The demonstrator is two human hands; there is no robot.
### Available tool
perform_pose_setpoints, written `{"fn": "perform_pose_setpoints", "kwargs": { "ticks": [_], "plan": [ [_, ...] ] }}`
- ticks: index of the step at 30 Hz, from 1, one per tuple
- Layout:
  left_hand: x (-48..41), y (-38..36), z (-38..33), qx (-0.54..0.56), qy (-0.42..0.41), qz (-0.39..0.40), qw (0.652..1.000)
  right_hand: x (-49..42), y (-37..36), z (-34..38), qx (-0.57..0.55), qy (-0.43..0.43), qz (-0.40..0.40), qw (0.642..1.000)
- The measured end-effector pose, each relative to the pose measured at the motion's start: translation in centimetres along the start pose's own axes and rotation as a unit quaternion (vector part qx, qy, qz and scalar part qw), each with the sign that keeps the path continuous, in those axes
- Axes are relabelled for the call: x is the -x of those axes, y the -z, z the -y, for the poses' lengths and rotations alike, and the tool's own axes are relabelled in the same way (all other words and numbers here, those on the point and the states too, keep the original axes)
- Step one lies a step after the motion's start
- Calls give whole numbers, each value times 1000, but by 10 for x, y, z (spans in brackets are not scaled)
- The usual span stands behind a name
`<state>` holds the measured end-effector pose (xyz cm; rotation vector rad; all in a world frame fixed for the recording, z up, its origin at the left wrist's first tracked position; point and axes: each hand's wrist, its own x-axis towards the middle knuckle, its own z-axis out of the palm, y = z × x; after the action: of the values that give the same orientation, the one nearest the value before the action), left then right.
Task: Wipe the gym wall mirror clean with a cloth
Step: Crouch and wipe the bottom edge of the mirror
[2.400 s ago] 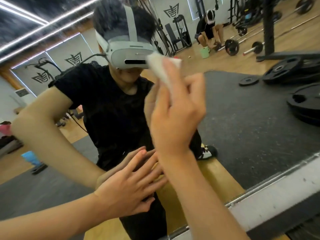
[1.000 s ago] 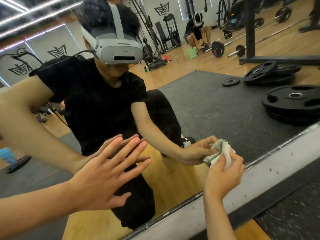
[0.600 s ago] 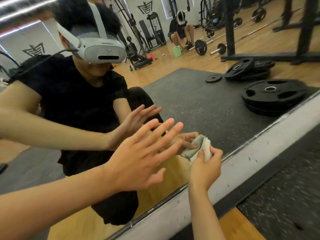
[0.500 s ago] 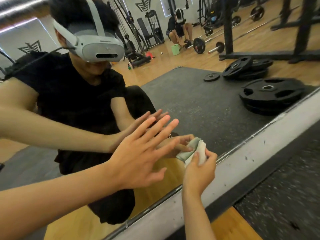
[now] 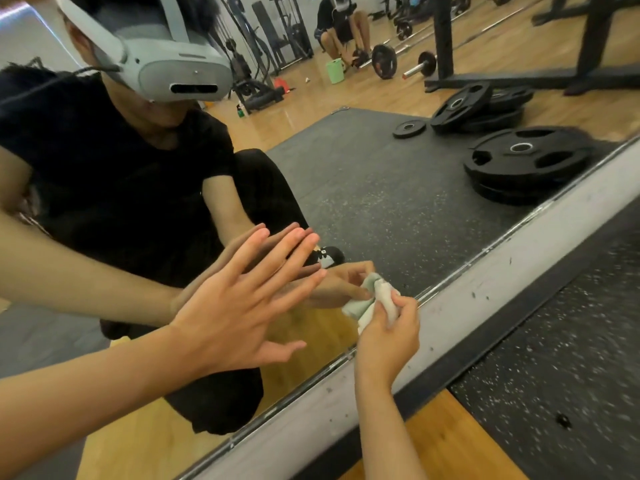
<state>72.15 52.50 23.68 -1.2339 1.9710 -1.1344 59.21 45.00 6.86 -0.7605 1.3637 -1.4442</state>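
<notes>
Cloth: a small white cloth (image 5: 382, 299), crumpled into a soft wad with folds showing; its mirror image beside it looks pale green.
Cloth direction: the wad is longer than it is wide. Its long axis runs from near left up to far right, and the far end is pushed against the glass.
Cloth place: low on the mirror, just above the bottom edge, right of centre in the view.
Right hand: the right hand (image 5: 388, 337) comes up from below, with thumb and fingers curled round the wad, pinching it against the glass.
Left hand: the left hand (image 5: 239, 306) is to the left of the cloth, apart from it and holding nothing. Its fingers are straight and spread and its palm faces the glass. Whether the fingertips touch the glass cannot be told.
Mirror: the wall mirror (image 5: 363, 188) fills the upper left of the view, slanting down from far right to near left.
Ledge: a scuffed grey strip (image 5: 485, 299) runs under the glass.
Reflection: a crouching person in a black top wearing a grey headset (image 5: 183, 74); black weight plates (image 5: 526, 161) lie on a dark mat at far right.
Floor: speckled black rubber flooring (image 5: 554, 358) and a wooden strip (image 5: 446, 441) at near right.
</notes>
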Motion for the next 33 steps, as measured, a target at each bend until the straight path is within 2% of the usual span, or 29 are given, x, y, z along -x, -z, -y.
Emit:
{"fn": "perform_pose_setpoints", "kwargs": {
  "ticks": [3,6,15,19,23,30,33],
  "plan": [
    [-1,1,-1,-1,-2,8,1000,-43,1,6,13,5,-61,998],
    [0,-3,-3,-5,-1,8,1000,-68,1,4,33,29,-86,995],
    [2,-7,-7,-42,-2,1,999,16,-7,-39,81,74,-20,994],
    [2,-9,-8,-46,5,-6,999,-25,-2,-27,75,93,-51,991],
    [0,-12,-8,-52,5,-12,999,-68,3,-13,73,64,-90,991],
    [1,-9,-8,-78,1,-28,997,22,-13,-30,65,72,-49,994],
    [1,-9,-7,-79,3,-28,996,12,-12,-32,62,79,-49,994]
  ]
}}
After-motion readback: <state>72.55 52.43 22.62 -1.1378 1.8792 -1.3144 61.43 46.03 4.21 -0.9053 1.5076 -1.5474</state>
